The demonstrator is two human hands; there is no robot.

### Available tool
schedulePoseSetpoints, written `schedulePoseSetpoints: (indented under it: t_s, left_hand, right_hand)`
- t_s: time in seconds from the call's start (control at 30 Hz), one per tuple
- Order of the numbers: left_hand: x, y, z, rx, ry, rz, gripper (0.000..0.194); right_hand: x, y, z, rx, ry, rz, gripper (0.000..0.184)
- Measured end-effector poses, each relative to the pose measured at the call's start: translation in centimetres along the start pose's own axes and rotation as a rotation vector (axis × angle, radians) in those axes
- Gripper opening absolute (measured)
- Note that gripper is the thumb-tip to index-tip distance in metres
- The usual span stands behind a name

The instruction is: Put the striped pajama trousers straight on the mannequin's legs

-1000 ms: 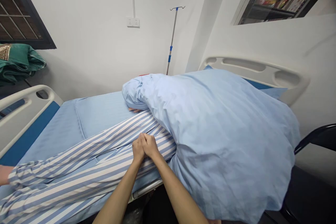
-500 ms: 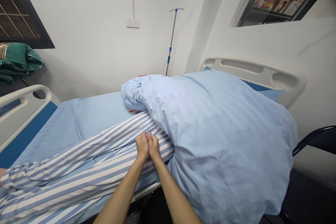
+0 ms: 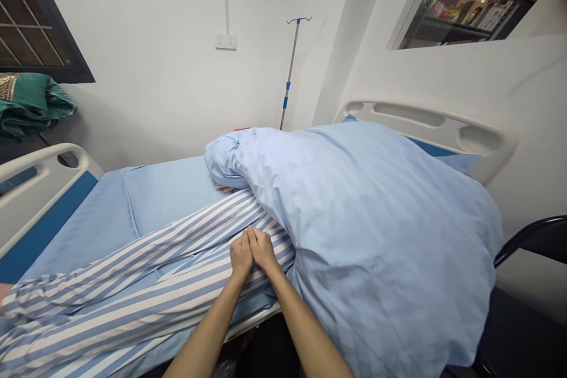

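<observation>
In the head view a person lies on a bed in blue-and-white striped trousers (image 3: 146, 301). My left hand (image 3: 241, 255) is closed into a fist over the upper thigh. Beside it, also closed, is my right hand (image 3: 262, 248); the two touch along the thumbs and knuckles. Nothing shows in either hand, though the undersides of the fingers are hidden. A bulky light-blue quilt (image 3: 363, 207) covers the person's upper body, just right of my hands. Some of the person's fingers (image 3: 225, 188) stick out from under the quilt's edge.
The bed has a cream footboard (image 3: 53, 159) at left and a headboard (image 3: 443, 121) at right. An IV pole (image 3: 290, 65) stands behind it by the wall. A dark chair (image 3: 531, 242) is at lower right, and folded green cloth (image 3: 35, 103) lies at far left.
My hands have stayed together over the thigh. The right one has tilted inward a little, with its forearm shifted slightly right. The view has moved only marginally; quilt and trousers look unchanged.
</observation>
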State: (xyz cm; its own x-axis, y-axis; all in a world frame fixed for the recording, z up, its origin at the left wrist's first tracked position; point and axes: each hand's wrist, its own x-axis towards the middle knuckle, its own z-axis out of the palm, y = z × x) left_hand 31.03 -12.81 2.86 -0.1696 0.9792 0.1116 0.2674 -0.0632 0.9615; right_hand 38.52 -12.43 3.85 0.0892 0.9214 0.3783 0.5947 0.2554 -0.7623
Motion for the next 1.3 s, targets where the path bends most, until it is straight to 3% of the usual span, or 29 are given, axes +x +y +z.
schedulePoseSetpoints:
  t_s: [0.3, 0.53, 0.8, 0.93, 1.13, 1.3]
  left_hand:
    - [1.4, 3.2, 1.8, -0.265, 0.01, -0.04, 0.045]
    - [1.0, 0.7, 2.3, -0.049, -0.009, 0.003, 0.048]
    - [1.0, 0.3, 2.2, -0.055, -0.054, 0.03, 0.051]
    - [0.9, 1.0, 2.5, -0.027, -0.059, 0.025, 0.05]
    - [1.0, 3.0, 4.4, -0.175, -0.018, -0.035, 0.047]
    - [0.3, 2.1, 4.5, -0.026, -0.064, 0.006, 0.05]
  right_hand:
    - [0.0, 1.1, 0.1, 0.298, 0.157, 0.079, 0.043]
    - [0.2, 1.3, 0.2, 0.289, 0.176, 0.071, 0.042]
    - [1.0, 1.2, -1.7, -0.007, 0.019, -0.005, 0.045]
    - [0.5, 2.2, -1.4, 0.042, 0.108, 0.012, 0.048]
    - [0.3, 2.8, -1.6, 0.288, 0.175, 0.151, 0.049]
    - [0.6, 2.5, -2.1, 0.265, 0.213, 0.192, 0.048]
